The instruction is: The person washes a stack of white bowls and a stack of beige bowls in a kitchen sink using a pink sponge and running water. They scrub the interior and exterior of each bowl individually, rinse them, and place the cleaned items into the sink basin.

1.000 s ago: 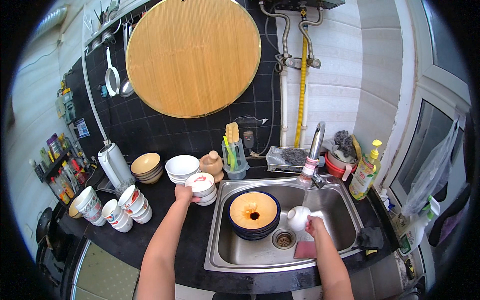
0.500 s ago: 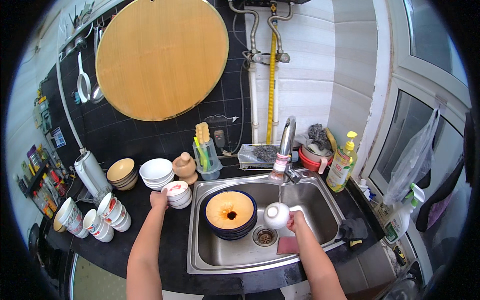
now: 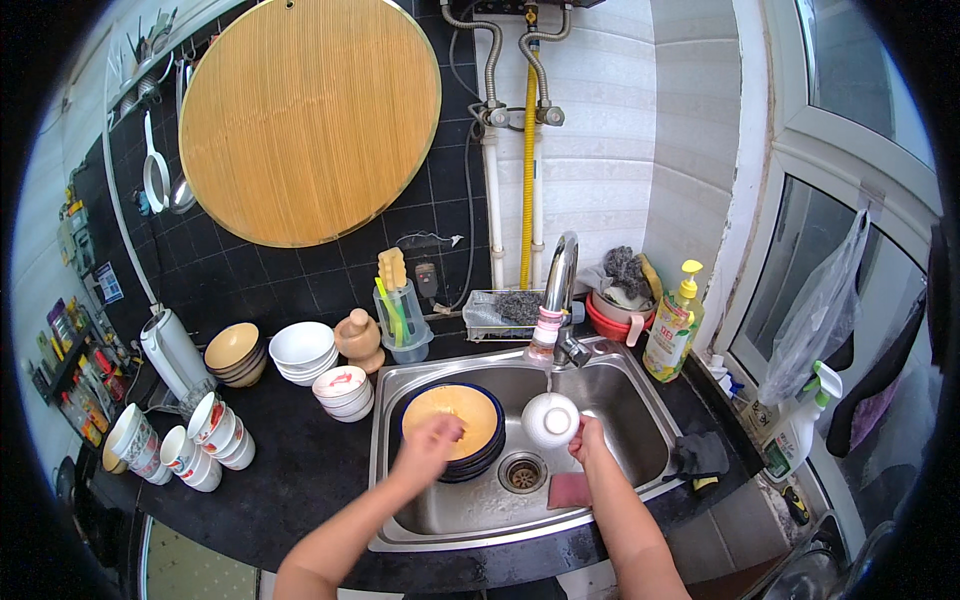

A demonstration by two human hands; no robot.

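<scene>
My right hand (image 3: 590, 441) grips the rim of a small white bowl (image 3: 545, 424) under the tap (image 3: 563, 285). The bowl is tipped over, its round foot toward me, and a thin stream of water runs onto it. My left hand (image 3: 430, 448) hovers above a stack of yellow plates with dark blue rims (image 3: 470, 400) in the sink's left part. Its fingers are smeared by motion; nothing shows in them. Close to the drain (image 3: 522, 472) lies a pink sponge (image 3: 570, 490).
The steel sink (image 3: 450, 545) is set in a black counter. On the left stand white bowls (image 3: 303, 346), red-patterned bowls (image 3: 343, 393), stacked cups (image 3: 222, 430), yellow bowls (image 3: 234, 350) and a kettle (image 3: 174, 350). A dish soap bottle (image 3: 675, 325) and a dark cloth (image 3: 704, 456) are at the right.
My left hand has left the red-patterned bowl stack on the counter and moved right, over the plates in the sink. My right hand still holds the white bowl, now slightly higher under the tap.
</scene>
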